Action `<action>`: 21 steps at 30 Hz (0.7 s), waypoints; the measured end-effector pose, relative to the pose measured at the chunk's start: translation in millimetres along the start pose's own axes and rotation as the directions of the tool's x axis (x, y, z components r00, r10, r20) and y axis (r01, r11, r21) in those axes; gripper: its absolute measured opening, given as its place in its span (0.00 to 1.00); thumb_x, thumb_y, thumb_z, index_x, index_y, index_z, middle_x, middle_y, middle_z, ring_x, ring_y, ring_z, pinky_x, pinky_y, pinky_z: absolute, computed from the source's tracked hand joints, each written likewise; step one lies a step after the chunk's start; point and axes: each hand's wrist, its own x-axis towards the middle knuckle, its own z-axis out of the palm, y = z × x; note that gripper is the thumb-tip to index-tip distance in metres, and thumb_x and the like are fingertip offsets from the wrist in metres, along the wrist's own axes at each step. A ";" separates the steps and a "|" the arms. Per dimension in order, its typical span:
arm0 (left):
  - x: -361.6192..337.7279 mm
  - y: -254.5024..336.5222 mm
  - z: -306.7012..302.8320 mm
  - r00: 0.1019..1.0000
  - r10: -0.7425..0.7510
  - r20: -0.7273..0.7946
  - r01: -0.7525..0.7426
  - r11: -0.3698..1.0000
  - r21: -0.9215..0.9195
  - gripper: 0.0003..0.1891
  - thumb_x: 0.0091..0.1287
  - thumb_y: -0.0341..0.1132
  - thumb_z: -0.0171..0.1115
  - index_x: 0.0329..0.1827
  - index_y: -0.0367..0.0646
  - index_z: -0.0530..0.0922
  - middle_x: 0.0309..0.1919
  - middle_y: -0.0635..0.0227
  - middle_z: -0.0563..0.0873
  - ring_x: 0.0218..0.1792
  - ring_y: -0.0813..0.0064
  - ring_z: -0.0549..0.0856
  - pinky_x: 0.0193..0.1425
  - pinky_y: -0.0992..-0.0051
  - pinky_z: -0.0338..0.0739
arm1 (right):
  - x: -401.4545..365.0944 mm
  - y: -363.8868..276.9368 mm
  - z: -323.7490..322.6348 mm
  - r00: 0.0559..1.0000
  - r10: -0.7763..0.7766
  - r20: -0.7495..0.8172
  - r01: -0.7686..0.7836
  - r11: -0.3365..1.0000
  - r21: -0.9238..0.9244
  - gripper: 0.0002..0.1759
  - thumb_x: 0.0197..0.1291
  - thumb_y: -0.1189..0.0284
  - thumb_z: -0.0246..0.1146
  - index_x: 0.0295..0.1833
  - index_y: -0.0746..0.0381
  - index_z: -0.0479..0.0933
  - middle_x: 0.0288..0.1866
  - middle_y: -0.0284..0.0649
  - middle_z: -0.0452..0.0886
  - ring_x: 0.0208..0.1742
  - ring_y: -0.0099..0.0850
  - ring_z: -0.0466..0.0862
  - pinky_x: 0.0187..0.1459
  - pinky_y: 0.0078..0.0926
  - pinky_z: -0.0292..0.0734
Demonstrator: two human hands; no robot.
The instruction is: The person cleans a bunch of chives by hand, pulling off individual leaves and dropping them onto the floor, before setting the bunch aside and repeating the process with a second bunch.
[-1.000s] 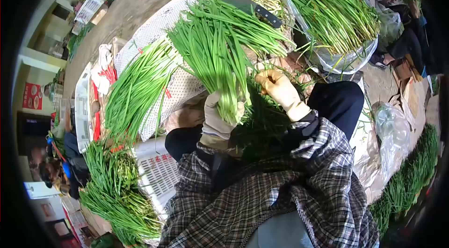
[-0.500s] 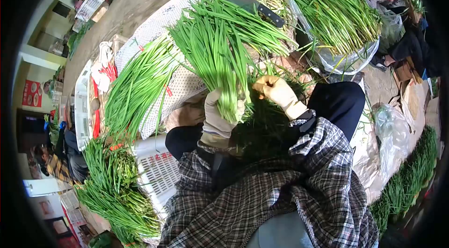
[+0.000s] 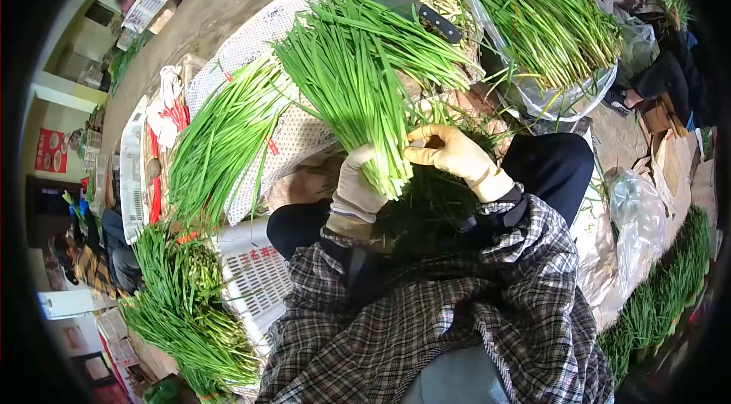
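Wrapped around the pale lower stalks of a green leafy bunch [image 3: 354,92] is my left hand [image 3: 359,183], in a light glove. The bunch's leaves fan up and away over the cloth. Beside the stalk ends, my gloved right hand [image 3: 453,156] has thumb and forefinger pinched at the bunch's right edge; what lies between the fingertips is too small to tell. A second leafy pile [image 3: 232,137] rests to the left on the dotted cloth [image 3: 304,134]. Beyond the bunch, a cleaver [image 3: 411,8] with a black handle lies beside more greens.
A large heap of greens [image 3: 541,19] in clear plastic stands at the front right. Leafy piles [image 3: 190,305] lie around a white crate [image 3: 255,274] at the lower left. Red ties [image 3: 177,116] hang at the left. Another person [image 3: 95,252] is at the far left.
My right hand has moved left to the bunch's stalks, and its fingers now touch their edge. The bunch in my left hand has turned slightly, with its stalk ends further right.
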 end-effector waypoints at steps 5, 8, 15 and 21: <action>2.0 -2.7 -1.7 1.000 0.012 -0.029 -0.010 0.998 0.067 0.27 0.62 0.40 0.63 0.61 0.31 0.73 0.43 0.55 0.84 0.35 0.65 0.84 0.40 0.67 0.80 | 17.9 17.8 1.0 0.987 0.075 0.139 -0.110 0.960 0.257 0.24 0.55 0.62 0.76 0.51 0.65 0.79 0.40 0.34 0.84 0.40 0.19 0.80 0.42 0.19 0.75; 4.4 -1.7 -1.0 0.996 0.006 0.091 -0.008 1.000 0.021 0.28 0.61 0.41 0.63 0.61 0.31 0.73 0.42 0.54 0.85 0.35 0.65 0.84 0.40 0.67 0.81 | 21.5 30.3 3.3 0.984 0.064 0.163 -0.143 0.833 0.535 0.22 0.59 0.64 0.73 0.54 0.64 0.77 0.43 0.34 0.84 0.40 0.19 0.83 0.44 0.19 0.78; 3.8 -1.3 -4.0 1.000 0.005 -0.005 -0.005 1.000 -0.003 0.25 0.60 0.43 0.65 0.55 0.34 0.77 0.39 0.60 0.86 0.31 0.62 0.85 0.59 0.57 0.80 | 18.8 22.4 14.2 0.997 -0.024 -0.071 0.059 0.842 0.536 0.24 0.59 0.75 0.70 0.59 0.72 0.72 0.42 0.40 0.84 0.35 0.26 0.84 0.40 0.22 0.80; 5.7 -2.6 -4.8 0.999 -0.019 0.036 0.021 0.998 -0.065 0.27 0.59 0.42 0.65 0.60 0.38 0.75 0.52 0.60 0.82 0.40 0.65 0.84 0.44 0.68 0.83 | 14.8 5.9 10.0 0.964 -0.052 -0.261 0.145 0.925 0.351 0.22 0.56 0.82 0.70 0.55 0.75 0.73 0.36 0.41 0.85 0.30 0.26 0.84 0.33 0.21 0.79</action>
